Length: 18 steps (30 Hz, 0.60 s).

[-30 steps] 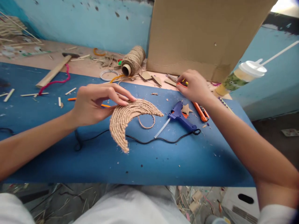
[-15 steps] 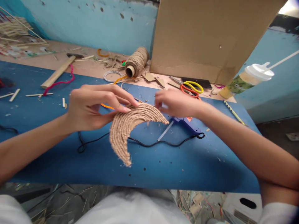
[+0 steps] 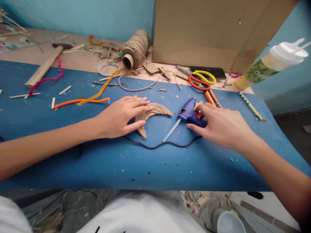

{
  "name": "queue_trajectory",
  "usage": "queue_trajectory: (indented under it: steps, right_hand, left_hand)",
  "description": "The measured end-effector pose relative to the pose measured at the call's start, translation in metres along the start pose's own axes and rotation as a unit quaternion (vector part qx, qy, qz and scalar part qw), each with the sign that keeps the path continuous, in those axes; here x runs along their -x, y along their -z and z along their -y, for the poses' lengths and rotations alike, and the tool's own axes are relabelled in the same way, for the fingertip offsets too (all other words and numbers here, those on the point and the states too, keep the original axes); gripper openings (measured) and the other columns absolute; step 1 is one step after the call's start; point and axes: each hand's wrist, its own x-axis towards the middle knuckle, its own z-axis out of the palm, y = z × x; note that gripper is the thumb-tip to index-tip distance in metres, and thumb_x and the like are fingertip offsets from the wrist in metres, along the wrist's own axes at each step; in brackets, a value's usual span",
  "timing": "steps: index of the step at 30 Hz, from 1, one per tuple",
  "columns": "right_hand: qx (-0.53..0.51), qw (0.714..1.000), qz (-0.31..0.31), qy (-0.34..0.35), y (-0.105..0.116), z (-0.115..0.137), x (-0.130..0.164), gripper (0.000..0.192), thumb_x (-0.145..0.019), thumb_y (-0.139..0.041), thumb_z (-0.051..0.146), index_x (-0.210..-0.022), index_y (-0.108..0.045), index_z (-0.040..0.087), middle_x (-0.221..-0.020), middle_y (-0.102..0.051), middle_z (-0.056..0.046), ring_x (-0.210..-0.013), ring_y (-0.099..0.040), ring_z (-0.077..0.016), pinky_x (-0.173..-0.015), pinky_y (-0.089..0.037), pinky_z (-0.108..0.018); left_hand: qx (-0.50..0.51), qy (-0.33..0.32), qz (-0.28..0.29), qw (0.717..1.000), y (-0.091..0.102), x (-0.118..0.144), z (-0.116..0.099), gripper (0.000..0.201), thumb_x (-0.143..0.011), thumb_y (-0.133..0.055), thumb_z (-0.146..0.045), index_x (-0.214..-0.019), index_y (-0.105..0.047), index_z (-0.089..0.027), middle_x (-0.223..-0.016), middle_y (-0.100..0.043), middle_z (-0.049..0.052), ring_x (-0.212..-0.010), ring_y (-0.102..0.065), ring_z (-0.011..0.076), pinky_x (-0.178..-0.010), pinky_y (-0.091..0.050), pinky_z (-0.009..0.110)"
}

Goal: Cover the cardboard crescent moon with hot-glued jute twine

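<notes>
A crescent covered in rows of twine [image 3: 155,110] lies on the blue table. My left hand [image 3: 121,116] rests over its left part with the fingers stretched and spread, hiding some of it. To the right is a blue hot glue gun [image 3: 188,110], with a clear glue stick [image 3: 171,130] poking out of its back. My right hand [image 3: 220,124] has its thumb and fingers around the gun's handle, partly covering it. The gun's black cord [image 3: 155,147] runs along the table below the crescent.
Behind are a twine roll [image 3: 137,48], scissors [image 3: 200,81], an orange cutter [image 3: 212,98] and a dark flat slab [image 3: 213,72]. A lidded drink cup [image 3: 267,66] stands right, near a patterned stick [image 3: 250,105]. Left lie a hammer [image 3: 45,66] and orange pipe cleaners [image 3: 97,94]. Cardboard [image 3: 218,35] leans on the wall.
The crescent went from being held up in my left hand to lying on the table, and that hand flattened over it. My right hand moved from beside the crescent to the glue gun's handle.
</notes>
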Motion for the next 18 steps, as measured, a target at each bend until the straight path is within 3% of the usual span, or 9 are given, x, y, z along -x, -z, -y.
queue_trajectory:
  steps: [2, 6, 7, 9, 13, 16, 18]
  right_hand:
    - [-0.040, 0.999, -0.024, 0.005, -0.011, -0.005, 0.001, 0.048, -0.103, -0.068, 0.064, -0.127, -0.074, 0.023, -0.131, -0.085, -0.013, -0.097, -0.075, -0.0345, -0.068, -0.029, -0.037]
    - [-0.219, 0.972, -0.078, -0.024, -0.018, -0.023, 0.005, 0.043, -0.092, -0.080, 0.066, -0.106, -0.075, 0.025, -0.090, -0.075, -0.006, -0.078, -0.066, -0.0275, -0.072, -0.039, -0.038]
    - [-0.291, 0.952, -0.090, -0.036, -0.018, -0.027, 0.009, 0.045, -0.090, -0.084, 0.067, -0.104, -0.076, 0.025, -0.085, -0.072, -0.004, -0.074, -0.063, -0.0252, -0.071, -0.040, -0.038]
    - [-0.457, 0.881, -0.113, -0.050, -0.020, -0.034, 0.017, 0.047, -0.088, -0.095, 0.067, -0.105, -0.079, 0.026, -0.081, -0.069, -0.002, -0.068, -0.061, -0.0219, -0.066, -0.041, -0.037]
    - [-0.653, 0.736, -0.176, -0.031, -0.021, -0.030, 0.032, 0.040, -0.089, -0.102, 0.053, -0.109, -0.078, 0.028, -0.101, -0.077, -0.004, -0.074, -0.070, -0.0221, -0.070, -0.053, -0.038]
    - [-0.728, 0.663, -0.174, -0.020, -0.021, -0.016, 0.037, 0.034, -0.085, -0.101, 0.038, -0.106, -0.075, 0.028, -0.113, -0.075, -0.005, -0.079, -0.071, -0.0213, -0.080, -0.060, -0.040]
    - [-0.752, 0.638, -0.165, -0.019, -0.022, -0.006, 0.037, 0.036, -0.079, -0.101, 0.031, -0.104, -0.075, 0.028, -0.105, -0.069, -0.002, -0.073, -0.064, -0.0173, -0.072, -0.055, -0.037]
  left_hand:
    - [-0.024, 0.006, 0.016, 1.000, -0.004, 0.003, -0.008, 0.066, -0.124, -0.054, -0.056, -0.178, -0.067, -0.020, -0.189, -0.058, 0.018, -0.177, -0.056, 0.0437, -0.149, -0.043, 0.069]
    - [-0.019, -0.007, -0.008, 1.000, -0.016, 0.008, -0.008, 0.066, -0.127, -0.046, -0.058, -0.180, -0.064, -0.022, -0.191, -0.057, 0.015, -0.179, -0.055, 0.0392, -0.149, -0.044, 0.063]
    - [-0.008, -0.014, -0.013, 1.000, -0.018, 0.009, -0.006, 0.066, -0.127, -0.047, -0.059, -0.181, -0.062, -0.024, -0.191, -0.057, 0.014, -0.180, -0.054, 0.0375, -0.150, -0.043, 0.062]
    - [0.014, -0.023, -0.013, 1.000, -0.020, 0.012, -0.002, 0.067, -0.126, -0.051, -0.059, -0.182, -0.059, -0.025, -0.192, -0.056, 0.012, -0.181, -0.052, 0.0350, -0.152, -0.040, 0.060]
    - [0.028, -0.028, -0.012, 0.999, -0.020, 0.016, -0.007, 0.082, -0.117, -0.066, -0.061, -0.187, -0.051, -0.022, -0.196, -0.050, 0.014, -0.185, -0.047, 0.0369, -0.158, -0.029, 0.064]
    - [0.017, -0.020, 0.012, 1.000, -0.019, 0.018, -0.027, 0.095, -0.114, -0.071, -0.060, -0.193, -0.037, -0.018, -0.201, -0.039, 0.018, -0.188, -0.039, 0.0392, -0.159, -0.023, 0.068]
    - [-0.009, -0.021, 0.016, 1.000, -0.016, 0.021, -0.045, 0.099, -0.114, -0.072, -0.058, -0.193, -0.031, -0.014, -0.204, -0.029, 0.022, -0.192, -0.030, 0.0413, -0.158, -0.024, 0.069]
